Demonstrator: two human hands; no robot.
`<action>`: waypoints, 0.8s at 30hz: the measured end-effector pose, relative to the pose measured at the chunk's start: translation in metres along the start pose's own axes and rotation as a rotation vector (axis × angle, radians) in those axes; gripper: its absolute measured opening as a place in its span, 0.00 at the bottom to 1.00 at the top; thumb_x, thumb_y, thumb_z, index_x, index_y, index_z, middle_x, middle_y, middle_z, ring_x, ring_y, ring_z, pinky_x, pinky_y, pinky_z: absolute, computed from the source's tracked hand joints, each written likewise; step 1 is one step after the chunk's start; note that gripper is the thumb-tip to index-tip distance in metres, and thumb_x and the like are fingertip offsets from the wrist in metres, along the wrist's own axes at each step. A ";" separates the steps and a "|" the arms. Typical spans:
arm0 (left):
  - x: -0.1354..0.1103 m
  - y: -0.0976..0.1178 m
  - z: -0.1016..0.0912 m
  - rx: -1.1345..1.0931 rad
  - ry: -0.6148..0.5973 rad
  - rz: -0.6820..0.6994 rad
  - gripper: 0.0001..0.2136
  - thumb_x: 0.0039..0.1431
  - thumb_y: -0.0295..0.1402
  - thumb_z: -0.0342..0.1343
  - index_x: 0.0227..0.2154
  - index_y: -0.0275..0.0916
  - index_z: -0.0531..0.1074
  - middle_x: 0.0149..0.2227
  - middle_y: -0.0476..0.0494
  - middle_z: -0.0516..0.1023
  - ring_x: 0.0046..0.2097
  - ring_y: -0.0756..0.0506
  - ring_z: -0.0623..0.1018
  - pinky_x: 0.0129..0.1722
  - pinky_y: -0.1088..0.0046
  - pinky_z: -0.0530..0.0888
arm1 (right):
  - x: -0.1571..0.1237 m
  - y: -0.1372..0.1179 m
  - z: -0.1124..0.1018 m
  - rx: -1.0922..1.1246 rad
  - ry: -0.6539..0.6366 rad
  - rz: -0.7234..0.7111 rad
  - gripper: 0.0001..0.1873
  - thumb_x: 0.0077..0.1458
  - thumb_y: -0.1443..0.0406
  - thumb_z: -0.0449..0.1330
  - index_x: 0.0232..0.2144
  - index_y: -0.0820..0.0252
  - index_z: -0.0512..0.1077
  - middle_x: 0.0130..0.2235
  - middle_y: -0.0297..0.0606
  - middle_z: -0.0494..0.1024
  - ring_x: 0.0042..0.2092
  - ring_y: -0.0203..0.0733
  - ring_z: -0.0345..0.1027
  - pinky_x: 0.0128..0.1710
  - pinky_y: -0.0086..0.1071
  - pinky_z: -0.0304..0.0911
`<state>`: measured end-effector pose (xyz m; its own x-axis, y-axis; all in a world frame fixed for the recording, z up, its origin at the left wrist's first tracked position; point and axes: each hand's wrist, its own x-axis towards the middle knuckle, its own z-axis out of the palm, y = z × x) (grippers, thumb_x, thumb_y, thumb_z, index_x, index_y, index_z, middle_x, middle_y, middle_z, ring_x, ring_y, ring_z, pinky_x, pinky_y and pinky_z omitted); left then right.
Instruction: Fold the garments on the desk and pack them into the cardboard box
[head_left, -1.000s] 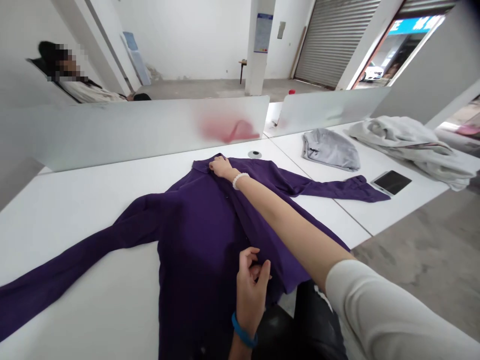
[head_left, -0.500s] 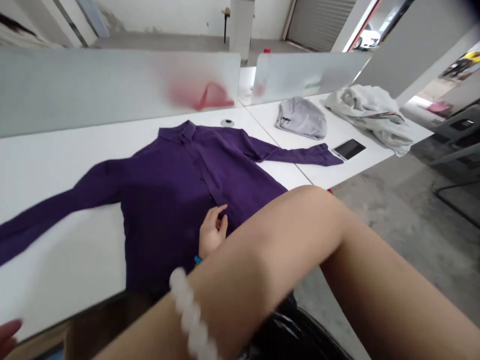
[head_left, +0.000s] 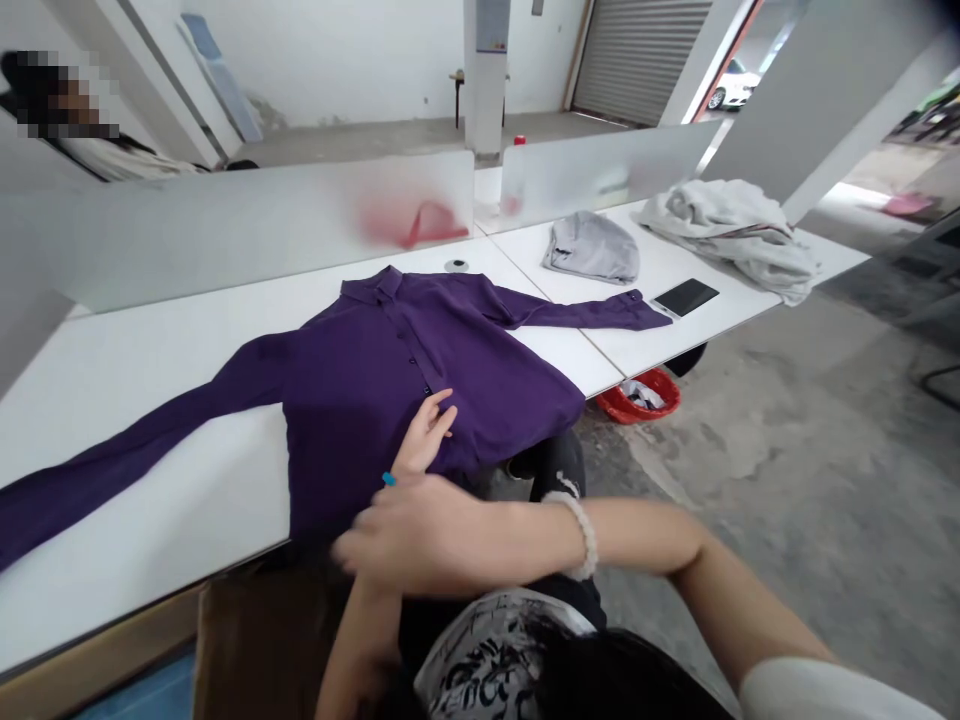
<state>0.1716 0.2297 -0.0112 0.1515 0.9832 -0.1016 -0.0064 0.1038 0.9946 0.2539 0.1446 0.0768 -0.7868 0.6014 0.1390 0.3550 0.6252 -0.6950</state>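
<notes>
A purple button-up shirt point(head_left: 352, 380) lies spread front up on the white table, its collar toward the divider and its sleeves stretched out to both sides. Over its lower front, by the button placket, is my left hand point(head_left: 426, 432), with a blue band at the wrist. Its fingers are slightly bent and apart, and no cloth shows between them. My right hand point(head_left: 420, 535), with a white beaded bracelet point(head_left: 581, 535) on its wrist, crosses above my left forearm. Motion smears its fingers, so their state is unclear. The shirt's lower hem is partly hidden by my hands.
Beyond the right sleeve are folded grey cloth point(head_left: 592, 247), a dark-screened tablet point(head_left: 686, 297) and a heap of whitish cloth point(head_left: 724, 225). A frosted divider point(head_left: 262, 225) runs along the back. Below the table stand a red basket point(head_left: 619, 408) and a cardboard box point(head_left: 255, 640).
My right hand has swung back from the far lower left to over my left forearm. My left hand stays by the placket. The view has tilted up slightly; the shirt lies much the same.
</notes>
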 end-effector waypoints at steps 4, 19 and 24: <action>0.011 0.011 -0.014 -0.317 -0.069 -0.150 0.14 0.56 0.35 0.56 0.45 0.39 0.72 0.39 0.42 0.76 0.39 0.49 0.75 0.37 0.75 0.72 | -0.069 0.059 0.037 0.481 0.416 0.511 0.14 0.61 0.59 0.51 0.30 0.60 0.71 0.25 0.31 0.72 0.27 0.33 0.65 0.31 0.27 0.60; 0.008 0.006 -0.021 -0.359 -0.156 -0.085 0.17 0.55 0.36 0.59 0.48 0.41 0.74 0.50 0.41 0.76 0.50 0.44 0.75 0.57 0.61 0.64 | -0.072 0.183 0.127 1.925 0.879 0.928 0.15 0.41 0.65 0.69 0.30 0.58 0.66 0.30 0.29 0.76 0.34 0.35 0.72 0.41 0.34 0.65; 0.006 0.011 -0.025 -0.321 -0.178 -0.101 0.18 0.54 0.37 0.60 0.49 0.45 0.73 0.51 0.42 0.74 0.47 0.45 0.75 0.55 0.61 0.65 | -0.099 0.175 0.137 1.800 0.926 0.949 0.19 0.36 0.63 0.73 0.29 0.60 0.68 0.30 0.29 0.78 0.29 0.32 0.71 0.34 0.26 0.66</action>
<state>0.1481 0.2406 -0.0016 0.3360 0.9273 -0.1649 -0.2878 0.2678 0.9195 0.3250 0.1263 -0.1556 -0.1437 0.6925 -0.7070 -0.7456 -0.5455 -0.3827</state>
